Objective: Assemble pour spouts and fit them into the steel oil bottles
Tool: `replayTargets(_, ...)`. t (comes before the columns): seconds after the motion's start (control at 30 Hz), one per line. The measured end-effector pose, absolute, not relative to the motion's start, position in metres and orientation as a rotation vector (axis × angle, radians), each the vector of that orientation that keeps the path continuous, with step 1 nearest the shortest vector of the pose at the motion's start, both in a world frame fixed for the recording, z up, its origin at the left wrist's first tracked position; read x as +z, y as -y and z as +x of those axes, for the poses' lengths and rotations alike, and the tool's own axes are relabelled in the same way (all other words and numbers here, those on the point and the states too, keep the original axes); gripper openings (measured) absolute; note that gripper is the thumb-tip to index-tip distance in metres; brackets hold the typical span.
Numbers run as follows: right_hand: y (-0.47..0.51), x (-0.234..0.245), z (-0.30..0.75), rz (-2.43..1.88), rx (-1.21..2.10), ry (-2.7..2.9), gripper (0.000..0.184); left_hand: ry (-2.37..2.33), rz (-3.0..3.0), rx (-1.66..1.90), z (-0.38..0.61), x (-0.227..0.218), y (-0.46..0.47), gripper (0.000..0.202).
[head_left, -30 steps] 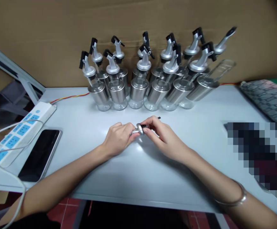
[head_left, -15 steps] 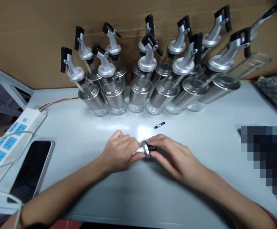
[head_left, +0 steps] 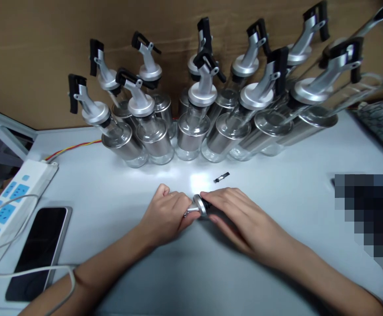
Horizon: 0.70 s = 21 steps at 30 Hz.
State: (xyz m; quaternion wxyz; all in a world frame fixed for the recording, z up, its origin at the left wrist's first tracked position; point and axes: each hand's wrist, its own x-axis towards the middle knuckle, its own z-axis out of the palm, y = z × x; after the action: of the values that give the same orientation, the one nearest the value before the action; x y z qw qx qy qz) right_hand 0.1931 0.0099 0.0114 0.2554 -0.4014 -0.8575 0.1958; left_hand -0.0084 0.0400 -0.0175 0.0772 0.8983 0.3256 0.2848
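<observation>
My left hand [head_left: 169,214] is closed around the spout end of a silver bottle pourer [head_left: 200,205], which lies sideways just above the tabletop. My right hand [head_left: 240,219] has its fingers and thumb about the pourer's black ribbed stopper, mostly covered by those fingers. Whatever sits inside my left fist is hidden. Just beyond my hands a small black-and-silver piece [head_left: 222,177] rests on the white table [head_left: 139,281].
Several glass oil bottles with steel sleeves [head_left: 191,136] and lever pourers stand in rows by the cardboard backing [head_left: 40,57]. At left are a power strip [head_left: 16,193], a phone [head_left: 41,252] and a white cable [head_left: 30,270]. A patterned item [head_left: 382,125] lies right.
The view has shifted a little. My left hand keeps hold of the pourer, while my right fingers have stretched straighter and cover more of the black stopper.
</observation>
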Motion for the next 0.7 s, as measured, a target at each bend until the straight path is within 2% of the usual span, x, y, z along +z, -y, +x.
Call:
replayTargets(0.2, -0.0051, 0.0168, 0.1913, -1.137, 0.519, 2.320, 0.035, -0.953, 2.681, 0.894, -0.0075, -0.0168, -0.0417, 0.046)
replayTargets(0.5, -0.0076, 0.0133, 0.1904, -1.087, 0.310, 2.366, 0.037, -0.958, 2.678, 0.865, -0.0096, -0.0189, -0.0428, 0.041)
replayTargets(0.7, -0.0079, 0.0129, 0.1915, -1.075, 0.270, 2.366, 0.031, -0.921, 2.727, 0.864, -0.0102, -0.0196, -0.0428, 0.039)
